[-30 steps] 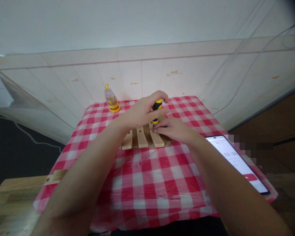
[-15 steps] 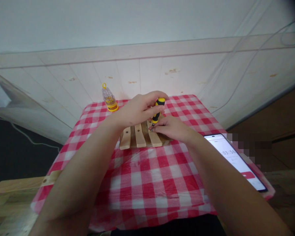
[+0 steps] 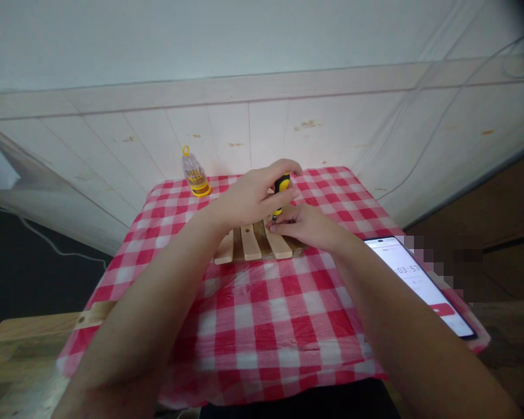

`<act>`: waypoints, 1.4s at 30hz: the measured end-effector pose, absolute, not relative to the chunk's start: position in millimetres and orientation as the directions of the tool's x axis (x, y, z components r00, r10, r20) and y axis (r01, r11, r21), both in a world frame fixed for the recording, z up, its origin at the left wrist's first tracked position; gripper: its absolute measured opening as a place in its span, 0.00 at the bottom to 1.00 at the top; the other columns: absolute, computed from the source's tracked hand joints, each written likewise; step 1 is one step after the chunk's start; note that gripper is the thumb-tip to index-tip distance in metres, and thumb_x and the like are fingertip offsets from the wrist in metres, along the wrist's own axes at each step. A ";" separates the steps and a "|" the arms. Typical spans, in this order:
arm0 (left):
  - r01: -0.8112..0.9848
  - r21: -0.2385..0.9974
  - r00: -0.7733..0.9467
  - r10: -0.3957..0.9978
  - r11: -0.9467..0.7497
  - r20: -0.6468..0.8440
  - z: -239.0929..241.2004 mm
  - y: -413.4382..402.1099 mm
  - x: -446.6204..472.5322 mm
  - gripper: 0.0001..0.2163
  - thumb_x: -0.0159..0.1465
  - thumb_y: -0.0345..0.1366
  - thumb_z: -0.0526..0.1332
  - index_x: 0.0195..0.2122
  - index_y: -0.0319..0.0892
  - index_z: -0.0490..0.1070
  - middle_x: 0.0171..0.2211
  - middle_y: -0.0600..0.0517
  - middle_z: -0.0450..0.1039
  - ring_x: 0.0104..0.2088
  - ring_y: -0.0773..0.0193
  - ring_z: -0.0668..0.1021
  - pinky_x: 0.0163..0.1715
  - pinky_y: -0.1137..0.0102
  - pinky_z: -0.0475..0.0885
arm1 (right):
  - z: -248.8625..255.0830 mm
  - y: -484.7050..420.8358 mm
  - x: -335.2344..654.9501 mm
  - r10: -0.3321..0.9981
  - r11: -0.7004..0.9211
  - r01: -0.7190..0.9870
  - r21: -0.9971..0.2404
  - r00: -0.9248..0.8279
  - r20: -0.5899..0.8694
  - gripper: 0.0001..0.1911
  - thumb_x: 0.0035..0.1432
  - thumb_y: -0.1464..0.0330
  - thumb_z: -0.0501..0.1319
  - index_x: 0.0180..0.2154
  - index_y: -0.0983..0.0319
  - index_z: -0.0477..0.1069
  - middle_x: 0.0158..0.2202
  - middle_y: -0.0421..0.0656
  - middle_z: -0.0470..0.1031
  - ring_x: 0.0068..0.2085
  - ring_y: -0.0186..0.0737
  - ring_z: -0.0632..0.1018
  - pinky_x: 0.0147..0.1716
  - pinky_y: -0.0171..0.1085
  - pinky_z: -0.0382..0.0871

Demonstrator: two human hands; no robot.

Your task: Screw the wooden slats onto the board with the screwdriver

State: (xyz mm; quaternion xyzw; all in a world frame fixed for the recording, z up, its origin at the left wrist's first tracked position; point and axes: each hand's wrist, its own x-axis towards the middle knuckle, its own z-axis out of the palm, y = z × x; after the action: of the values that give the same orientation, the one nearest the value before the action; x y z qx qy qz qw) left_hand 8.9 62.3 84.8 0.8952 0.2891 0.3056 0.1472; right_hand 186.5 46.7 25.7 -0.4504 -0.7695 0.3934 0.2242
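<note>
A red-and-white checked cloth [image 3: 262, 326] covered the table, with a clear, yellow-based case [image 3: 194, 174] upright at its far left, a phone [image 3: 419, 282] showing a timer screen lying at its near right edge, and a pale wooden strip [image 3: 35, 327] protruding at its near left corner.

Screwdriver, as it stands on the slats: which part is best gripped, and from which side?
Probably the yellow-and-black handle of the screwdriver, from above and left, as the left hand does: it stands near upright, tip down by the right hand.
</note>
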 end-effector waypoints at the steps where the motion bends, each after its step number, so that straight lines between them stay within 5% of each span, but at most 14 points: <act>1: 0.393 0.469 0.677 0.594 -0.791 0.434 87.5 60.8 8.3 0.13 0.68 0.37 0.51 0.51 0.43 0.67 0.45 0.49 0.74 0.42 0.63 0.77 0.42 0.67 0.72 | 25.9 46.6 186.7 0.873 0.280 0.520 -0.807 -0.487 -0.011 0.12 0.55 0.60 0.63 0.29 0.60 0.80 0.30 0.42 0.80 0.33 0.38 0.76 0.33 0.36 0.65; 6: 0.361 0.538 0.730 0.590 -0.762 0.345 101.1 57.2 2.8 0.14 0.68 0.35 0.49 0.51 0.45 0.68 0.49 0.49 0.74 0.50 0.61 0.76 0.47 0.66 0.73 | 27.4 45.9 187.4 0.861 0.269 0.510 -0.817 -0.507 -0.034 0.12 0.55 0.60 0.63 0.33 0.60 0.81 0.34 0.42 0.82 0.36 0.40 0.78 0.36 0.37 0.69; 14: 0.325 0.621 0.699 0.623 -0.713 0.350 95.4 60.4 3.2 0.08 0.65 0.39 0.59 0.42 0.42 0.68 0.33 0.52 0.74 0.33 0.66 0.77 0.32 0.71 0.73 | 27.6 46.1 190.0 0.872 0.231 0.496 -0.837 -0.488 -0.049 0.11 0.55 0.65 0.62 0.38 0.60 0.80 0.41 0.43 0.82 0.43 0.43 0.79 0.41 0.37 0.71; 20: 0.445 0.489 0.552 0.660 -0.750 0.510 84.4 68.3 3.1 0.11 0.60 0.43 0.65 0.36 0.43 0.66 0.26 0.56 0.67 0.28 0.68 0.72 0.27 0.72 0.66 | 24.8 47.8 188.3 0.887 0.225 0.482 -0.847 -0.460 -0.026 0.09 0.53 0.64 0.63 0.33 0.61 0.79 0.34 0.42 0.80 0.36 0.39 0.78 0.36 0.36 0.69; 27: 0.503 0.365 0.620 0.621 -0.783 0.479 84.9 65.0 8.5 0.07 0.66 0.39 0.56 0.41 0.42 0.66 0.31 0.54 0.70 0.30 0.68 0.71 0.31 0.71 0.65 | 28.0 46.5 183.1 0.896 0.214 0.521 -0.826 -0.442 -0.046 0.09 0.52 0.63 0.63 0.30 0.60 0.79 0.30 0.41 0.80 0.34 0.39 0.78 0.34 0.37 0.68; 34: 0.352 0.593 0.683 0.632 -0.724 0.366 87.6 60.3 6.4 0.09 0.71 0.38 0.46 0.42 0.43 0.63 0.32 0.54 0.73 0.33 0.67 0.75 0.34 0.70 0.71 | 29.9 46.0 180.6 0.901 0.188 0.522 -0.832 -0.429 -0.066 0.08 0.51 0.65 0.63 0.32 0.60 0.79 0.33 0.42 0.81 0.37 0.42 0.79 0.35 0.37 0.69; 42: 0.273 0.712 0.671 0.659 -0.647 0.341 80.9 67.6 2.1 0.09 0.67 0.42 0.58 0.42 0.45 0.61 0.31 0.53 0.74 0.30 0.66 0.78 0.28 0.70 0.73 | 28.9 46.7 184.8 0.892 0.221 0.511 -0.831 -0.450 -0.040 0.09 0.53 0.64 0.62 0.32 0.60 0.79 0.35 0.42 0.81 0.37 0.40 0.79 0.35 0.36 0.69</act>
State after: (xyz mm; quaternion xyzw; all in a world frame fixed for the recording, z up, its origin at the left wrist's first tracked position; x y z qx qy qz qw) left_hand 2.1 67.6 80.9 0.8562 0.2721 0.3010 0.3198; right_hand 184.8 46.7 28.9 -0.4702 -0.7460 0.4107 0.2318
